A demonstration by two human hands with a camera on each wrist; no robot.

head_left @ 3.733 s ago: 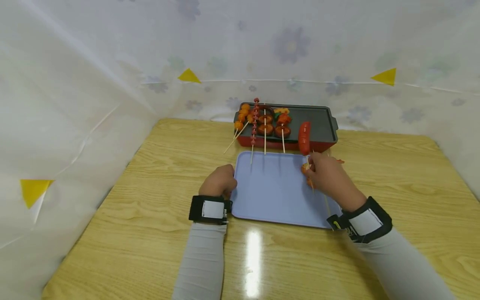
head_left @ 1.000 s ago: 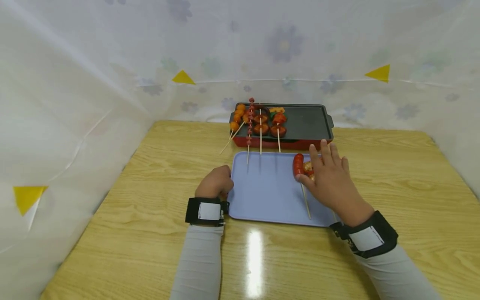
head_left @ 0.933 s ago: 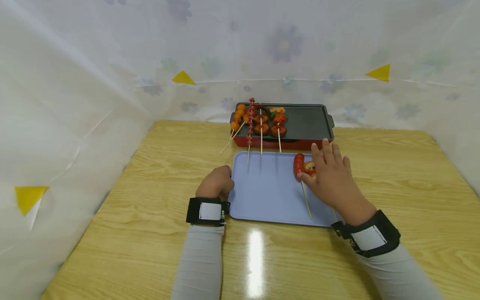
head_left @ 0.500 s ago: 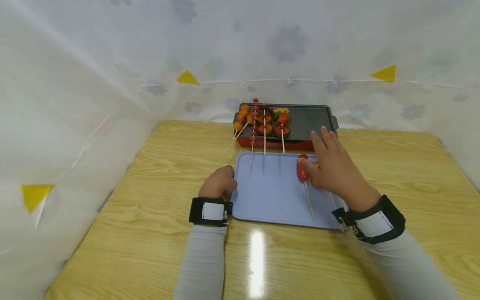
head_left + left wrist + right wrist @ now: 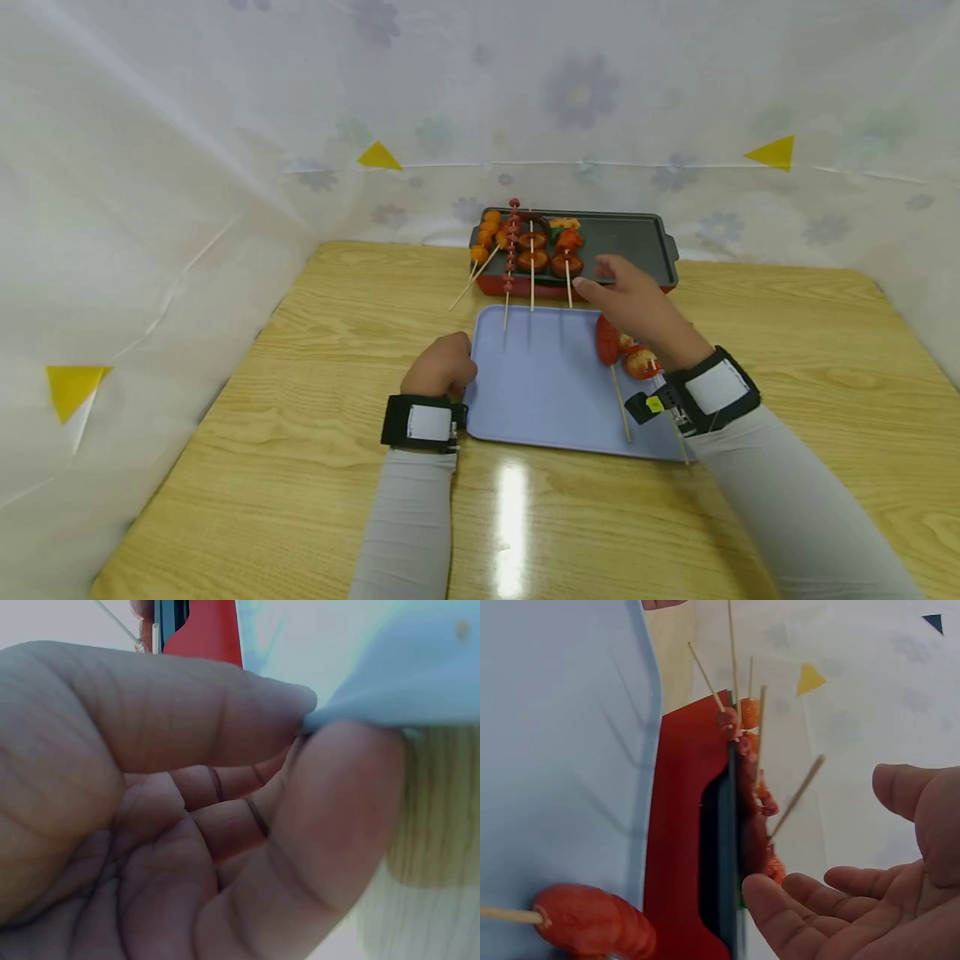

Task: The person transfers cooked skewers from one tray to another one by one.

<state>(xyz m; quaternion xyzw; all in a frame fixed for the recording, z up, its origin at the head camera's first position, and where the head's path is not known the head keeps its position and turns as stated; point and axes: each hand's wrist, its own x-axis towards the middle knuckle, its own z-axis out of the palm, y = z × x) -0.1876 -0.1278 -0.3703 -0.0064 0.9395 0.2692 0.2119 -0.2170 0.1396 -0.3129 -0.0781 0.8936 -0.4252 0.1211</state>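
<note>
My left hand (image 5: pixel 441 365) pinches the left rim of the light blue tray (image 5: pixel 536 379) between thumb and finger, close up in the left wrist view. The right hand (image 5: pixel 637 307) hovers at the front edge of a red and black grill (image 5: pixel 626 233), fingers spread and holding nothing. Its thumb is close to the stick of a vegetable skewer (image 5: pixel 567 265) that lies on the grill. In the right wrist view the palm is bare and the fingers are half bent. A red sausage skewer (image 5: pixel 607 340) lies on the tray's right side, beside a round yellow-and-red skewer (image 5: pixel 641 362), partly covered by the right arm.
On the grill's left half lie a mushroom skewer (image 5: pixel 532 262), a thin skewer of small red pieces (image 5: pixel 511 250) and orange ball skewers (image 5: pixel 480 252). Their sticks jut out over the front edge. A pale curtain (image 5: pixel 225 125) hangs behind the wooden table (image 5: pixel 300 433).
The sausage skewer, earlier in my right hand, now lies on the tray. The right hand then spread over the skewers there and has moved up and left to the grill. The left hand stays.
</note>
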